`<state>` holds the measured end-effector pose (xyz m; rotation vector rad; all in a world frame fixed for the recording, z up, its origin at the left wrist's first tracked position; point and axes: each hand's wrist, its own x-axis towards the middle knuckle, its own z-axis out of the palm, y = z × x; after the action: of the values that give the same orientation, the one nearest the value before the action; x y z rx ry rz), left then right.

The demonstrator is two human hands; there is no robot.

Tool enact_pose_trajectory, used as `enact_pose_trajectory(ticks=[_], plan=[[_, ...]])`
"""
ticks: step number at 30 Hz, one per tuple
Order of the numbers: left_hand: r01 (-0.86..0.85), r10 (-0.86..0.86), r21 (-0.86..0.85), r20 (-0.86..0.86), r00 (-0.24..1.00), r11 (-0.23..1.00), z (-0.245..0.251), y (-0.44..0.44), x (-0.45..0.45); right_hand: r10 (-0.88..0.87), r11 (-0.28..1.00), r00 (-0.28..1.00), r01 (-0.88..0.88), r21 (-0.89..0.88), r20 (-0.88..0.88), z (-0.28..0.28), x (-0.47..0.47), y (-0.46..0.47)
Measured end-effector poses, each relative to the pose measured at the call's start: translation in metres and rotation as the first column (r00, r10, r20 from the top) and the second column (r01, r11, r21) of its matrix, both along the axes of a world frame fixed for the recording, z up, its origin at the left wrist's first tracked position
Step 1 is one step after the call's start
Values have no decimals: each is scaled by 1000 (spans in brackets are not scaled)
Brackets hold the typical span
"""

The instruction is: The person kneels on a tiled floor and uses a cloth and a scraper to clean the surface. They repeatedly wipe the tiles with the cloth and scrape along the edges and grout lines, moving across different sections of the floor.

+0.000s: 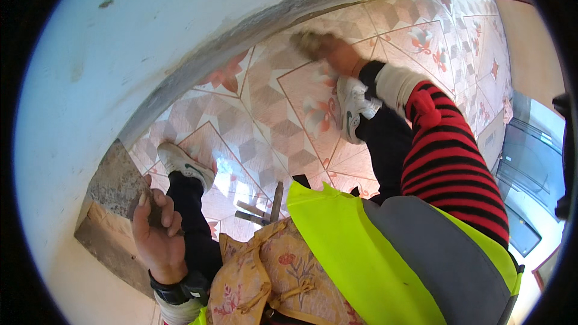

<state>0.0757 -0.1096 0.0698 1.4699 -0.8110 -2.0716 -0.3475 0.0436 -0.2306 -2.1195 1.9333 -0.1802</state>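
Note:
My right hand (345, 56) reaches down near the base of the wall and is blurred. Its fingers are closed on a pale brown lump (308, 44), too smeared to name more exactly. At the lower left, my left hand (158, 230) is palm up, with its fingers curled over the edge of a flat, stained grey plate (115, 183). The far side of that plate lies close to the wall's lower edge. A rough grey cement band (194, 61) runs along the foot of the white wall (104, 49).
Patterned floor tiles (271, 122) spread beneath me. My left shoe (186, 164) and right shoe (350, 108) stand on them. Dark bar-like pieces (276, 203) are near my apron. At the right are a tan panel (526, 45) and dark glass-like panels (526, 162).

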Motion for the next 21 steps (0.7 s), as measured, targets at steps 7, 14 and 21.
enact_pose_trajectory(ticks=[7,14,21], plan=[[-38,40,-19,132,990,999,-5,1,-5,308,893,894,-390,226,326,-27,98,30],[-12,19,-40,157,987,999,-13,3,-9,-113,982,981,134,135,-157,-38,-51,9],[43,-39,-14,210,977,999,-25,-1,-11,-335,923,934,352,155,-126,42,-74,47]])
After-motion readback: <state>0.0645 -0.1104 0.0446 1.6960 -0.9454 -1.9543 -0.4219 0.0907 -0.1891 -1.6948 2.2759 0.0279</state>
